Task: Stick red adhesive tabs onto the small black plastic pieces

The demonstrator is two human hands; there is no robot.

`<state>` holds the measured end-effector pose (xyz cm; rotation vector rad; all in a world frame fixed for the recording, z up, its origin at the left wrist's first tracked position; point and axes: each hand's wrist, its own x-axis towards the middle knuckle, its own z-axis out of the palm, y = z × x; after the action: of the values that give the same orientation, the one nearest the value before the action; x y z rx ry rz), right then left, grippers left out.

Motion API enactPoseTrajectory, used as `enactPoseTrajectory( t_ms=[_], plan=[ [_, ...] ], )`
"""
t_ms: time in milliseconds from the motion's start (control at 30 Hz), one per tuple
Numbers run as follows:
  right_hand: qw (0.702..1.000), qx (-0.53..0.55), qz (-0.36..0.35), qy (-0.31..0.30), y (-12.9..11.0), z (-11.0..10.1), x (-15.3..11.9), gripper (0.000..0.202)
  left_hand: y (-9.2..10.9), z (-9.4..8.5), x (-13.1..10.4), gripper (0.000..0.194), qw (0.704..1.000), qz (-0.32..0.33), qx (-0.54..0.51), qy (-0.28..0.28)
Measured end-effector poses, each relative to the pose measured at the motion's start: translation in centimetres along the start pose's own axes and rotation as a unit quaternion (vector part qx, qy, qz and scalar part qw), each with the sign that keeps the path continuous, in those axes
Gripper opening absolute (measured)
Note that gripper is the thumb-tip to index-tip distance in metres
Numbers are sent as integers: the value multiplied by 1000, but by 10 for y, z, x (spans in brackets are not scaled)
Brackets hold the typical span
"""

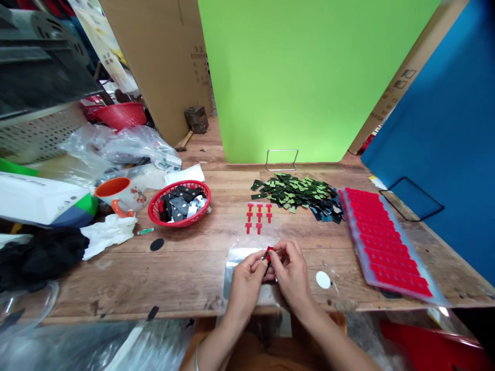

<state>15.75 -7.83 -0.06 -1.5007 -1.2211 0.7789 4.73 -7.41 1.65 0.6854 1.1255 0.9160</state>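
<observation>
Partway, I judge — my left hand (246, 281) and right hand (294, 273) pinch a red-and-black piece (269, 251); beyond them, eight red pieces (259, 216) sit in rows — the dark heap (305, 194) beyond-right, loose.

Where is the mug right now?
In the head view, the mug is on the left, between the red basket and the white box.

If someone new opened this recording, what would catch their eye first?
Most likely the big bright green panel standing at the back of the table, with a blue one leaning in at the right. Next, the rows of red pieces on a clear sheet at the right, and the heap of dark and green pieces beside them.
</observation>
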Motion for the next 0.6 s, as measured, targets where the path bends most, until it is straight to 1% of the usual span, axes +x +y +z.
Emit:
enactPoseTrajectory(
  t_ms=[100, 133, 167, 233, 267, 300, 367, 467, 533, 600],
  plan=[
    [995, 71, 58, 33, -4, -1, 5, 43, 4, 2, -2, 41, 1000, 4, -8, 8],
    [990, 105, 87, 30, -5, -2, 7, 50, 5, 2, -2, 42, 1000, 2, -11, 12],
    [983, 138, 118, 10, -5, -2, 9, 49, 5, 3, -3, 43, 1000, -1, -13, 15],
    [964, 195, 174, -52, -6, -4, 13, 32, 6, 3, -5, 46, 1000, -6, -19, 15],
    [955, 212, 192, -77, -7, -5, 14, 26, 6, 3, -6, 47, 1000, -8, -23, 13],
    [950, 221, 200, -89, -7, -5, 14, 24, 6, 3, -7, 47, 1000, -11, -25, 8],
    [950, 222, 199, -89, -9, -5, 13, 24, 6, 2, -9, 47, 1000, -14, -20, 6],
    [951, 224, 193, -93, -12, -4, 9, 26, 7, 1, -9, 42, 1000, -14, 7, 22],
    [946, 232, 201, -99, -14, -2, 7, 31, 7, -1, -8, 39, 999, -15, 21, 27],
    [939, 243, 219, -104, -15, 0, 6, 33, 8, -2, -8, 38, 999, -18, 26, 21]
  ],
)
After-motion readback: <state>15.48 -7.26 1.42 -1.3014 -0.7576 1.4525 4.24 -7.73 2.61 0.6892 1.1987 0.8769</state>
